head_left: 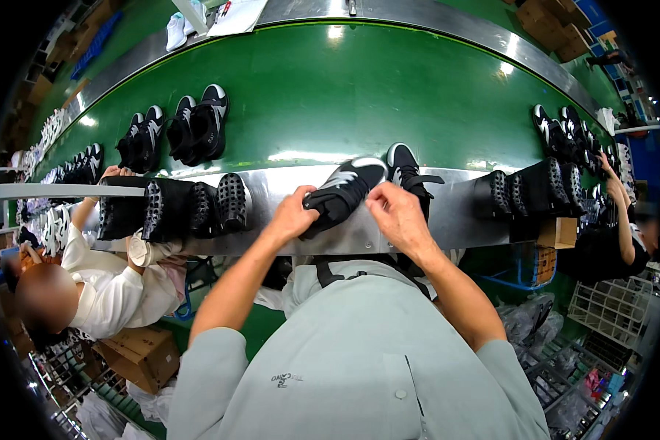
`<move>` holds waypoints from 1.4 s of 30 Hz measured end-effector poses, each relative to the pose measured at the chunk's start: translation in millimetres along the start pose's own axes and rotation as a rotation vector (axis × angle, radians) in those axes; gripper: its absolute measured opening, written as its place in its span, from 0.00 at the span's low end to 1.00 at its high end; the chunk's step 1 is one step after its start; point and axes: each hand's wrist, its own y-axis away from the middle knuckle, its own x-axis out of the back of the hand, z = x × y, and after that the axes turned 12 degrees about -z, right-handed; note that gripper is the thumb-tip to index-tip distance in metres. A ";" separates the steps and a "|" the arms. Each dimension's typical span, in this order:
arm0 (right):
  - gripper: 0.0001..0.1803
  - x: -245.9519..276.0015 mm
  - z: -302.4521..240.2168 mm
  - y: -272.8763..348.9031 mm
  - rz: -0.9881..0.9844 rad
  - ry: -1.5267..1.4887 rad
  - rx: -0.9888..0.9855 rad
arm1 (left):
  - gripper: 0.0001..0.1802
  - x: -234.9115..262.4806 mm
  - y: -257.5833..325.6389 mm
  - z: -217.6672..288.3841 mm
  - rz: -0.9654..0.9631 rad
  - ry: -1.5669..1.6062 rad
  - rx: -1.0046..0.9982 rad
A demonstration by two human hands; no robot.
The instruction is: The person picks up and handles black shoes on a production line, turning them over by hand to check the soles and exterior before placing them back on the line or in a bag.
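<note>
Gripping a black shoe (339, 196) near its heel with the left hand (298, 213), above the metal edge (458, 224) of the green bench (308, 88), with its pale toe turned forward and right. Curling the right hand (402, 218) beside the shoe, with thumb and forefinger close together; cannot tell whether pinching anything. Just to the right, near a second shoe (403, 163) with its strap (427, 179) sticking out.

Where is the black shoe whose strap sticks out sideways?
In the head view, right of centre: the strapped shoe sits by the metal ledge, immediately right of the held shoe and partly behind the right hand.
</note>
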 end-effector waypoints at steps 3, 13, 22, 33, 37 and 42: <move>0.16 -21.2 0.6 -3.8 -0.141 0.116 -0.061 | 0.34 -37.9 -9.3 -14.6 0.226 -0.021 0.094; 0.12 -62.3 36.3 -26.1 -0.048 0.487 0.245 | 0.21 -57.2 -9.8 -8.8 0.325 -0.236 -0.020; 0.11 8.6 55.1 49.5 0.493 0.384 -0.052 | 0.06 -49.9 27.2 51.8 0.584 -0.464 -0.573; 0.24 -25.3 106.2 30.2 0.269 -0.104 -0.572 | 0.11 -123.1 -63.9 95.0 0.451 -0.678 -0.726; 0.19 -17.9 91.7 18.8 0.204 -0.442 -0.614 | 0.07 -122.4 -79.8 81.8 0.501 -0.601 -0.761; 0.14 -36.1 107.5 23.9 0.322 -0.606 -0.575 | 0.03 -114.4 -69.2 50.9 0.499 -0.733 -0.686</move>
